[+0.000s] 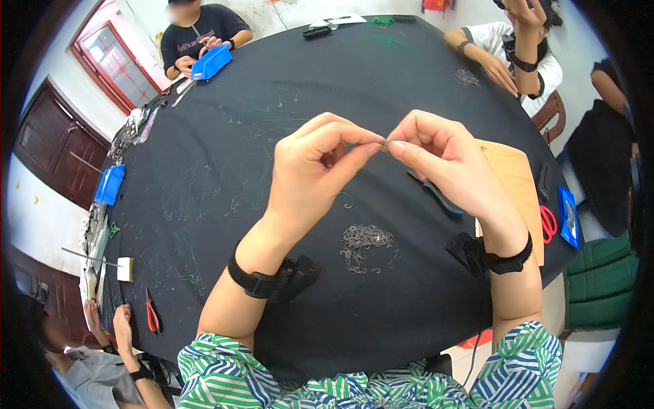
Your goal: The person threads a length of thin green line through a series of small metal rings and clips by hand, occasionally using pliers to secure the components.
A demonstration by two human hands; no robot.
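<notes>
While the near side is mostly bare cloth, on the dark tabletop red-handled pliers lie near left. Mid: loose pile of small metal hooks, a few strays beside it. Right: red scissors, just beside a tan board; blue-handled tool left of the board, partly hidden.

Beyond the pile, left hand and right hand meet at the fingertips above the tabletop. Both grips clenched, thumb against finger, apparently on one tiny brownish piece; too small to identify.

Progress: piece looks mid-handling, not set down. Loose hooks suggest plenty left; no finished lot I can make out, so amount done unclear.

Far right: second hook heap by a co-worker. Far left: blue tray at another co-worker's hands.
</notes>
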